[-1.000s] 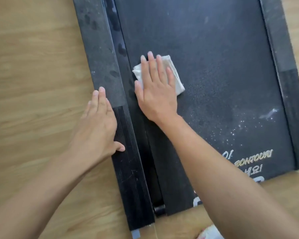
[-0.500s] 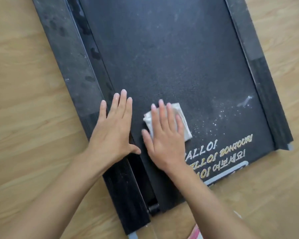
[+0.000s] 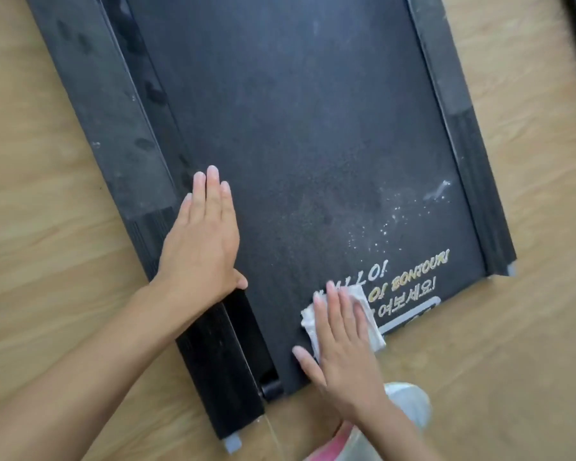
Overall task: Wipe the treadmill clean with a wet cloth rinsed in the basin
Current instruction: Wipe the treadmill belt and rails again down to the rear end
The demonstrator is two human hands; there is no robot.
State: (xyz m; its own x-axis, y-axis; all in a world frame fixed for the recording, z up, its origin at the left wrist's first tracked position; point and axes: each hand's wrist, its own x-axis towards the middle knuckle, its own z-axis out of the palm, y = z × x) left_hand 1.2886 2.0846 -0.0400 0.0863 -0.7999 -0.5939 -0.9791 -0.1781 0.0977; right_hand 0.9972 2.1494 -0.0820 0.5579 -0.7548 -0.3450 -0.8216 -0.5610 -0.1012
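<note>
Pressing cloth [image 3: 309, 322] flat w/ straight-fingered right hand [image 3: 343, 344] at near end of treadmill [image 3: 296, 128]; left hand [image 3: 202, 247] flat on its edge, prob. bracing.

Looks like a home rm: light wood-look floor [image 3: 47, 227] w/ a flat black treadmill [image 3: 296, 128] laid on it

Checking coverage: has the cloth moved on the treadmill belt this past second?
Yes. The white cloth under the right hand slid toward the person along the belt, onto the printed lettering.
</note>
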